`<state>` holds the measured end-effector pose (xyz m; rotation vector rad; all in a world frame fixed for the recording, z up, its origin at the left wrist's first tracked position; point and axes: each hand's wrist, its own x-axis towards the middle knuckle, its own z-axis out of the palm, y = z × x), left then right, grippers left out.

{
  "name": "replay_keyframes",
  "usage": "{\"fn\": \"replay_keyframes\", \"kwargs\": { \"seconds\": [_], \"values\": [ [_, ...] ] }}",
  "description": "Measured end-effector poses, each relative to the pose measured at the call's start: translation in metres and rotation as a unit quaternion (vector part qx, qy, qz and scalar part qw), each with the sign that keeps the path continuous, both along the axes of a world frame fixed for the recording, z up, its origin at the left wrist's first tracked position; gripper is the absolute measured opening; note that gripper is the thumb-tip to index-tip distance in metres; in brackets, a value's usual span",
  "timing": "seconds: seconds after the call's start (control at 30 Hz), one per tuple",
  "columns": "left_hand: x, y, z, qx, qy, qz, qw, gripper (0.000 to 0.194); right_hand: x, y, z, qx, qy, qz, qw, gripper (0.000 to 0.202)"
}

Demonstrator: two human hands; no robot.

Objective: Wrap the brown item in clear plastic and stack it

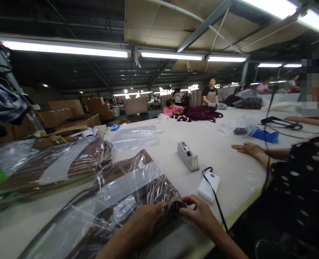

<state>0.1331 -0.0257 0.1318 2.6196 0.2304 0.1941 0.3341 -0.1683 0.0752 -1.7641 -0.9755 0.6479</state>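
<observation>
A brown garment in a clear plastic bag [127,194] lies across the near part of the white table [213,144]. Close to the bag's right corner, my left hand [145,217] rests on the plastic, its fingers bent together at the edge. My right hand [196,210] pinches the corner of the same bag between thumb and fingers. A grey tape dispenser [188,156] stands beyond the bag, and a white device [209,185] with a black cord lies just beyond my right hand.
More bagged brown garments [59,162] lie at the left. A person in a dotted top [302,180] is close on the right, hands over the table. Flat clear bags [138,136], a blue object [266,135] and dark red cloth [202,113] are farther back.
</observation>
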Motion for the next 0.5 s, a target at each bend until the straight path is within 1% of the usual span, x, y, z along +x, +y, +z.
{"fn": "replay_keyframes", "kwargs": {
  "seconds": [0.03,0.1,0.17,0.23,0.3,0.37,0.43,0.5],
  "values": [
    [0.009,0.002,-0.003,-0.009,0.001,-0.002,1.0,0.027,-0.002,0.002,0.002,-0.006,-0.027,-0.01,1.0,0.031],
    [0.021,0.006,-0.013,-0.004,-0.012,0.003,1.0,0.027,-0.004,0.007,0.006,-0.012,-0.078,-0.028,0.996,0.027],
    [0.027,0.009,-0.026,0.01,-0.057,0.013,0.998,0.03,-0.008,0.011,0.006,-0.013,-0.111,-0.036,0.993,0.021],
    [0.028,0.009,-0.039,0.011,-0.091,0.014,0.996,0.031,-0.011,0.014,0.001,0.005,-0.123,-0.045,0.991,0.017],
    [0.027,0.009,-0.05,0.025,-0.109,0.002,0.994,0.032,-0.016,0.017,-0.008,0.042,-0.115,-0.06,0.991,0.02],
    [0.026,0.008,-0.059,0.093,-0.115,-0.02,0.989,0.034,-0.019,0.02,-0.018,0.087,-0.089,-0.084,0.989,0.024],
    [0.026,0.009,-0.067,0.191,-0.121,-0.044,0.973,0.04,-0.017,0.021,-0.024,0.111,-0.042,-0.09,0.989,0.025],
    [0.026,0.009,-0.074,0.273,-0.121,-0.056,0.953,0.044,-0.01,0.02,-0.022,0.105,0.04,-0.047,0.993,0.025]
  ]
}}
